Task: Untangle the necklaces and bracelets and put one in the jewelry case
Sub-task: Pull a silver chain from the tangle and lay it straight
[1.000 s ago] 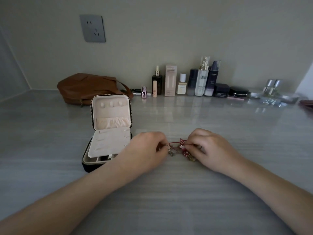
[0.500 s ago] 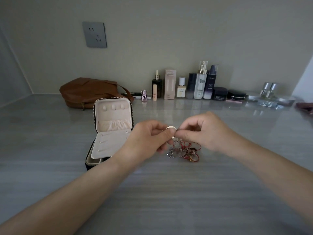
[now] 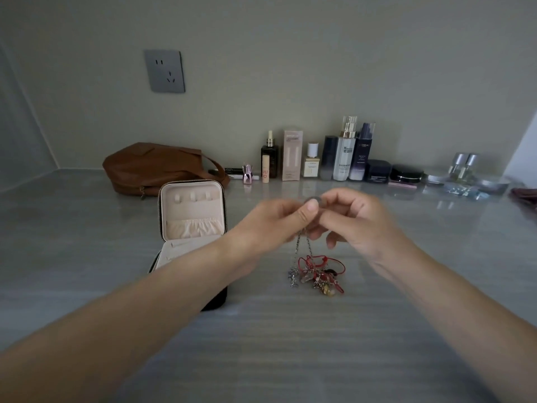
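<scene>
Above the middle of the table (image 3: 290, 344), we pinch a silver chain (image 3: 298, 248) between our left hand (image 3: 270, 225) and right hand (image 3: 360, 225), fingers curled on it. It hangs down to the red-and-silver tangle (image 3: 319, 274) lying on the table, near the open jewelry case (image 3: 191, 210).

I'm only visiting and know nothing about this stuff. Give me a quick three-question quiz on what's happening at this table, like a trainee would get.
1. True or false: the jewelry case is zipped shut.
2. What do the left hand and right hand hold up between them? A) a silver chain B) a lipstick C) a perfume bottle
3. Fill in: the red-corded tangle lies on the ___.

Key: 1) False, it stands open. 2) A. 3) table.
</scene>
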Tool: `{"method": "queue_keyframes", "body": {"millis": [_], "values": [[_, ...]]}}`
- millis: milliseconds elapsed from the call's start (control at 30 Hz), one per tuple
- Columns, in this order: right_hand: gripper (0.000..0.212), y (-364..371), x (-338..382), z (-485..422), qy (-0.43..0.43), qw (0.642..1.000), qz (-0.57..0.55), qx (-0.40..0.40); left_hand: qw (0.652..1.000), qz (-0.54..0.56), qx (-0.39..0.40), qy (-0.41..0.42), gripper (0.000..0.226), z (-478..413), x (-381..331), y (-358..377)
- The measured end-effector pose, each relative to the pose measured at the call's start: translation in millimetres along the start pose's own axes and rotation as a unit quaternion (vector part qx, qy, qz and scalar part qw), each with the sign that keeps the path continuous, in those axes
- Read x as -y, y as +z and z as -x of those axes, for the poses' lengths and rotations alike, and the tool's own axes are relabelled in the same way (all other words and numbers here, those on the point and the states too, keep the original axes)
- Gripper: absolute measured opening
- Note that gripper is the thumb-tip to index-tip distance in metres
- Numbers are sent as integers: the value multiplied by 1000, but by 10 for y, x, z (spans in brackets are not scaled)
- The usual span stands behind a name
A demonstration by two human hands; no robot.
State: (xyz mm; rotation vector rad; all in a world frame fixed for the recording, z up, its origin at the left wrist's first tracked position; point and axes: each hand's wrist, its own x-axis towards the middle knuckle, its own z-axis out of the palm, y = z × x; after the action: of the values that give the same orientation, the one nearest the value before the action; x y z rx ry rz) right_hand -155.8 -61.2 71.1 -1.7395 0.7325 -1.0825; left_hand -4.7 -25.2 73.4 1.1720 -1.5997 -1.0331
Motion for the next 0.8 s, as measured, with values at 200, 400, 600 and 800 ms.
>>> {"method": "queue_keyframes", "body": {"millis": [200,400,600,800], "values": [[7,-110,-139,72,48,991,-117,-38,996,83,-12,-41,25,75,245,-25],[7,-125,-188,84,82,974,-200,-70,998,48,3,-50,15,164,262,-29],[16,-154,-193,92,75,961,-243,-105,998,26,-20,-54,22,171,275,-9],[19,-179,-129,80,74,941,-308,-121,999,19,-14,-37,18,169,269,-4]]}}
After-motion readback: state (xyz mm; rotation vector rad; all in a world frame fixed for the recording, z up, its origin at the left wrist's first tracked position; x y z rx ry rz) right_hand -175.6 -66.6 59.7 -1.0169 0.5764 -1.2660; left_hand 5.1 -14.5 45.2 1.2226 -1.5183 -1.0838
